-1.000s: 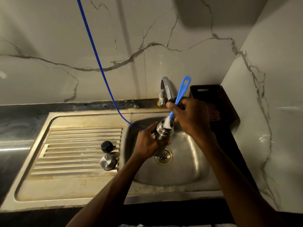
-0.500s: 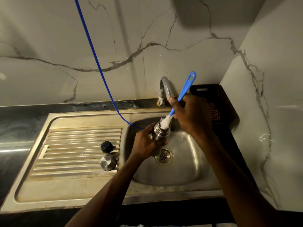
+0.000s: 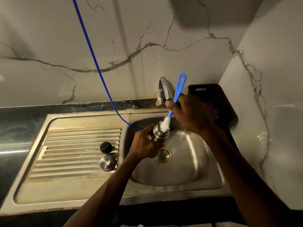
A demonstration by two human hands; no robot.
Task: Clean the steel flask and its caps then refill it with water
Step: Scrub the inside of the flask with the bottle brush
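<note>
Over the sink basin (image 3: 188,161), the left hand (image 3: 144,145) gripped the steel flask (image 3: 158,134), fingers wrapped round its body. The right hand (image 3: 188,113) pinched a blue bottle brush (image 3: 176,95), white bristles at the flask's open mouth. A steel cap (image 3: 107,163) and black stopper (image 3: 106,147) sat on the drainboard (image 3: 73,153). Farther back stood the tap (image 3: 164,89) and a dark basket (image 3: 213,99).

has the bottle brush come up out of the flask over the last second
Yes. The bottle brush has risen: its white bristles, earlier sunk in the flask mouth, now mostly show above the rim, and its handle tip stands higher against the tap.
</note>
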